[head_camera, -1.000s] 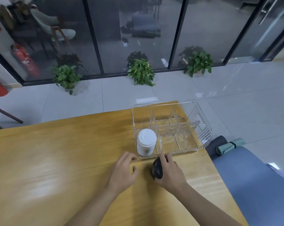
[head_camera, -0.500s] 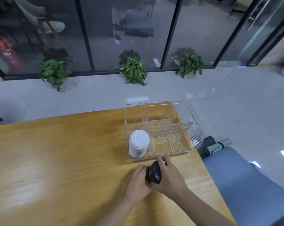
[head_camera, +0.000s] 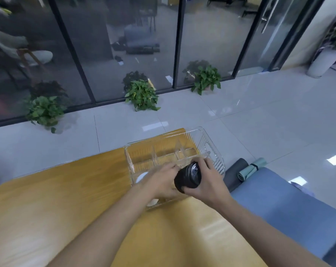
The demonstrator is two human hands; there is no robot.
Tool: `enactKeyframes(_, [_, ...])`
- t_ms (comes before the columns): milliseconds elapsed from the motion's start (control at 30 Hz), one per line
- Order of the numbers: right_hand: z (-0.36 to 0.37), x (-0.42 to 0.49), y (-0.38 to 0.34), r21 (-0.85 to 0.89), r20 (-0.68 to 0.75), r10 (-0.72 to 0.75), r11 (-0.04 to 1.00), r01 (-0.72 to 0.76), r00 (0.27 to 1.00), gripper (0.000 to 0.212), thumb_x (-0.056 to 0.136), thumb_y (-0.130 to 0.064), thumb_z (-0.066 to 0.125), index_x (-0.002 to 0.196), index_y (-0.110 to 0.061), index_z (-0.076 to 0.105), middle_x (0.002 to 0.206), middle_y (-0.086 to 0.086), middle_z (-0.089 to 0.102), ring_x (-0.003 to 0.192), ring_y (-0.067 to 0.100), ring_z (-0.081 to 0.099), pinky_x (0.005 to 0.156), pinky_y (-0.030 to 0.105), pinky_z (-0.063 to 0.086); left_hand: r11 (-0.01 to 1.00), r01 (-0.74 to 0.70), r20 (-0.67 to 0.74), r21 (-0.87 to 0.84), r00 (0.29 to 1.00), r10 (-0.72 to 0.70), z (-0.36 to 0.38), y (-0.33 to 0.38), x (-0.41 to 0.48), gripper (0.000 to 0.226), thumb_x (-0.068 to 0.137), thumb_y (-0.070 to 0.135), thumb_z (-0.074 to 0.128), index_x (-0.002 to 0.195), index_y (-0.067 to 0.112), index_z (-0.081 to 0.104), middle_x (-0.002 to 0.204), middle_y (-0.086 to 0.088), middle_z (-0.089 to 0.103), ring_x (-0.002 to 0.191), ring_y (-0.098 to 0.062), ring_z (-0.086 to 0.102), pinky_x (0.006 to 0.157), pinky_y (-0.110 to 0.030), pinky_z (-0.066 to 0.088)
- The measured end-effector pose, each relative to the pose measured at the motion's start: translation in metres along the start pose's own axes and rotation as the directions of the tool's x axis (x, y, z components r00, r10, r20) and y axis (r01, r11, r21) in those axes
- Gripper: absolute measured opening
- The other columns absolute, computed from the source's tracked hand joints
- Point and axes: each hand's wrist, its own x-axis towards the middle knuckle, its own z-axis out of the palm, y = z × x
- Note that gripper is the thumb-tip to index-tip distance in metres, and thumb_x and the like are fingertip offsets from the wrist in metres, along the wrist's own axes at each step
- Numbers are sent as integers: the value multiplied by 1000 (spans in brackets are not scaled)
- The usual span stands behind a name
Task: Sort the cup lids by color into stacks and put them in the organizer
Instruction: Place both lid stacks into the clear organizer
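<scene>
Right-hand fingers [head_camera: 203, 164] are curled over the far end of the black lid stack [head_camera: 188, 177], with the thumb clamped beneath its near end. The grip is full and closed around the stack. Left-hand fingers [head_camera: 172, 167] are bent against the stack's left side and steady it. The right hand [head_camera: 209, 182] carries the load, and the left hand [head_camera: 161, 180] acts as a brace.

Change noted: a second ago the black stack lay on the table [head_camera: 86, 189], just short of the organizer's near wall, with the left hand flat beside it. Half a second ago both hands closed on it. It is now off the table, tilted on its side, and held over the near compartments of the clear organizer [head_camera: 218, 158].

The white lid stack [head_camera: 141, 177] remains in the near-left compartment, mostly hidden behind the left wrist.

Assessment: the sorting appears complete, with one colour stowed and the second in transit. The remaining step is to lower the black stack into a free compartment, probably the one beside the white stack. Which divider it hangs over cannot be determined. Risk: the tilted stack may fan apart or catch a divider on entry.
</scene>
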Motion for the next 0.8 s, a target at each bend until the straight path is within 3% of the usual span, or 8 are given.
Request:
enactKeyframes(100, [14, 15, 1, -41, 19, 1, 999, 0, 1000, 85, 61, -55, 86, 132, -33, 46, 126, -6, 46, 103, 20, 62, 84, 35, 58, 990, -41, 87, 134, 996, 29, -15, -11, 13, 56, 90, 39, 68, 141, 20, 56, 134, -2, 62, 132, -24, 54, 110, -40, 44])
enactKeyframes(233, [40, 26, 2, -129, 93, -18, 991, 30, 996, 77, 70, -50, 85, 131, -29, 43, 125, -1, 46, 103, 26, 63, 79, 36, 58, 946, -110, 184, 304, 981, 55, -11, -25, 21, 34, 92, 39, 61, 115, 15, 69, 122, -3, 69, 129, -21, 53, 111, -35, 32])
enactKeyframes(333, [56, 34, 4, -238, 143, 24, 971, 10, 989, 75, 77, -47, 83, 133, -27, 37, 133, 2, 42, 103, 32, 65, 75, 43, 61, 846, -187, 237, 499, 969, 74, -5, -39, 23, 47, 94, 51, 44, 104, 14, 72, 121, -1, 70, 140, -17, 46, 118, -43, 29])
enactKeyframes(400, [67, 40, 6, -316, 171, 42, 949, 14, 984, 79, 78, -43, 84, 134, -28, 31, 137, 6, 40, 104, 34, 67, 72, 41, 61, 789, -250, 270, 561, 956, 112, -2, -48, 17, 65, 95, 56, 30, 121, 11, 69, 133, -3, 67, 150, -18, 37, 125, -49, 24])
enactKeyframes(500, [80, 47, 8, -377, 211, 90, 926, -4, 973, 83, 78, -42, 85, 135, -29, 26, 146, 11, 35, 103, 37, 69, 69, 37, 57, 785, -270, 280, 557, 951, 128, -5, -58, 4, 95, 89, 68, 6, 152, 11, 48, 160, -3, 48, 160, -19, 24, 130, -49, 12])
enactKeyframes(667, [91, 50, 13, -403, 248, 137, 915, -27, 959, 85, 82, -49, 80, 144, -25, 28, 147, 10, 38, 109, 38, 68, 83, 41, 57, 832, -239, 285, 500, 953, 103, -13, -62, -8, 83, 102, 72, 24, 164, 17, 28, 172, 1, 30, 163, -19, 12, 131, -49, 6])
enactKeyframes(800, [96, 51, 11, -414, 251, 148, 910, -32, 957, 87, 81, -55, 79, 144, -26, 28, 143, 7, 41, 111, 36, 67, 89, 41, 56, 844, -229, 274, 485, 956, 102, -14, -66, -18, 104, 87, 84, 4, 167, 20, 20, 176, 2, 20, 164, -18, 3, 131, -50, 1])
